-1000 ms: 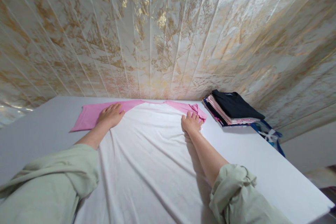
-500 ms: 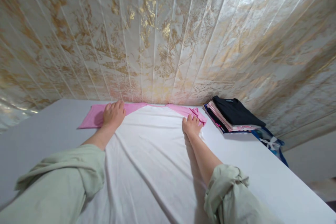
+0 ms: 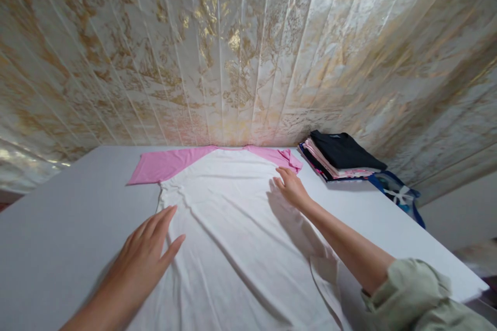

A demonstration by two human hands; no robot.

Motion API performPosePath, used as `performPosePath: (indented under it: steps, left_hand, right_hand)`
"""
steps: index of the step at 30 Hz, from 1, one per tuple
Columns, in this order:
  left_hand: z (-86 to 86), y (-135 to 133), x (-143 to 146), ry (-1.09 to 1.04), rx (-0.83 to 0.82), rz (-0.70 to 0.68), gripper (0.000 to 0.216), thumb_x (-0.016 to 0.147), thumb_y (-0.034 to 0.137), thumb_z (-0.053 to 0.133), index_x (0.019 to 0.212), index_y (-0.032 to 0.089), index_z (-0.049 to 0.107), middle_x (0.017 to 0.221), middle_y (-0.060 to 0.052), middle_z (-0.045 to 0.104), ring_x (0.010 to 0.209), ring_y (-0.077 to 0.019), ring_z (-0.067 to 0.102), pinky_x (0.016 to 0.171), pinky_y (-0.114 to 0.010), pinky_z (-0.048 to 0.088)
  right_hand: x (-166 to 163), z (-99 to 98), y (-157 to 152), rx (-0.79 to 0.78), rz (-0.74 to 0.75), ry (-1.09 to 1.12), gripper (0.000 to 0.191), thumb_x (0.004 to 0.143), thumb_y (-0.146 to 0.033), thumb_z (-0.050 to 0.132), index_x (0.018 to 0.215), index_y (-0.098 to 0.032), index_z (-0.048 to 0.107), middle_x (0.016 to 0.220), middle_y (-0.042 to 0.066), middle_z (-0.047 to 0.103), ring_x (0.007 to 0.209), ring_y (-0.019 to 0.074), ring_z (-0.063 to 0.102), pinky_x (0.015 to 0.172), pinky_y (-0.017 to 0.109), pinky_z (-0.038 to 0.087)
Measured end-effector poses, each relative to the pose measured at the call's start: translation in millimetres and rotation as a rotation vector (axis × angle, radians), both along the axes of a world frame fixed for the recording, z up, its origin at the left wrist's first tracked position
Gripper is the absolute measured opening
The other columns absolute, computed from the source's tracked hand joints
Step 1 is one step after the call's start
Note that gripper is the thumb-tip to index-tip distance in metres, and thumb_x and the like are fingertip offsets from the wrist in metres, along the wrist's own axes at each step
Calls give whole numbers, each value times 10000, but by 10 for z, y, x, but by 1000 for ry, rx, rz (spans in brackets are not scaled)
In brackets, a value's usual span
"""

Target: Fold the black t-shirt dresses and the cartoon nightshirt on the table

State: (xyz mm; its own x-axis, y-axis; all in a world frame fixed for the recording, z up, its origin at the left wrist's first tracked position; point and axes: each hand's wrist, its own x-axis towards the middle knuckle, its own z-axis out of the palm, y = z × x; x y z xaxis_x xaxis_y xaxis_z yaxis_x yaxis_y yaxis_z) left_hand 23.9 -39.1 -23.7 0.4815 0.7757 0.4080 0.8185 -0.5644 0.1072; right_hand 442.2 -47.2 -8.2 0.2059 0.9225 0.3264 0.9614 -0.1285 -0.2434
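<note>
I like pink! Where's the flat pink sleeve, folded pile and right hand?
flat pink sleeve [image 3: 160, 165], head view, its middle.
folded pile [image 3: 344, 149], head view, black top layer.
right hand [image 3: 292, 189], head view, its back.

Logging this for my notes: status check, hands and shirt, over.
Left hand open at left edge of shirt; right hand flat on it. Shirt spread on table. Folded stack to the right, apart.

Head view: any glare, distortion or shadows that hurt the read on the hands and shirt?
Head view: wide-angle bend fans the wall panels; glare washes its upper right; the right hand throws a soft shadow leftward on the white shirt; the left hand looms large near the lens, edges slightly soft.
</note>
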Motion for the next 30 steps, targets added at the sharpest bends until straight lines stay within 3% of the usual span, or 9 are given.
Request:
performPosePath:
  steps: [3,6,11,16,21,24,26,28,30]
  left_hand:
    - [-300,-411,-315,46,1,-13,655,895,547,387,1455,210,340,1423,-108,526,1252,-267,533,1056,-412,393]
    - [-441,-644,-442,77,29,-11,654,878,553,403,1448,237,346,1447,-98,508,1287,-292,502,1111,-477,310]
    - [-230,-614,-556,86,-56,31,441,839,516,464,1137,209,569,1318,-118,593,1219,-302,540,1071,-472,361]
    - [72,-655,-689,201,-164,68,162,774,338,428,820,246,552,1098,-80,657,1017,-269,614,948,-458,437]
    - [200,-758,-616,204,-64,155,274,838,330,313,796,244,570,1063,-111,669,1007,-298,616,975,-530,405]
    - [165,-706,-435,132,-38,100,378,905,400,304,1006,196,606,1231,-144,625,1150,-292,570,1024,-473,407]
    - [82,-671,-303,99,-33,30,484,932,450,296,1209,154,559,1364,-151,557,1241,-274,526,1050,-435,403]
    - [-32,-674,-211,115,-16,-6,585,937,502,284,1336,125,486,1433,-156,508,1295,-275,491,1067,-441,390]
    - [-149,-722,-194,148,9,10,655,931,544,277,1390,107,442,1461,-162,481,1321,-288,470,1076,-466,372]
  right_hand:
    - [-93,-151,-639,-56,92,-61,459,963,-354,388,1345,-136,520,1402,151,512,1288,257,469,1079,411,376]
    - [-172,-311,-1217,-87,113,-95,471,969,-384,394,1390,-189,476,1448,126,472,1329,259,434,1085,454,378]
    - [-208,-203,-1867,-123,186,-13,397,966,-370,412,1316,-235,542,1395,116,519,1275,252,494,1034,442,438]
    - [-204,131,-2271,-277,305,165,359,990,-371,367,876,-243,683,1198,93,630,1128,223,588,939,367,496]
    - [-93,264,-2422,-381,286,105,483,992,-438,336,640,-227,592,728,54,647,745,195,638,858,375,500]
    - [-78,323,-2327,-414,142,35,471,979,-472,346,634,-237,563,604,19,594,579,178,597,644,318,498]
    - [-137,321,-2187,-330,84,32,406,985,-458,336,799,-249,630,789,39,672,673,181,646,627,301,501]
    - [-234,236,-2023,-194,114,22,375,994,-438,325,1082,-252,638,1100,80,675,931,202,668,790,333,528]
    - [-331,63,-1890,-108,192,-30,427,992,-431,340,1317,-236,538,1352,111,561,1200,231,563,979,395,472]
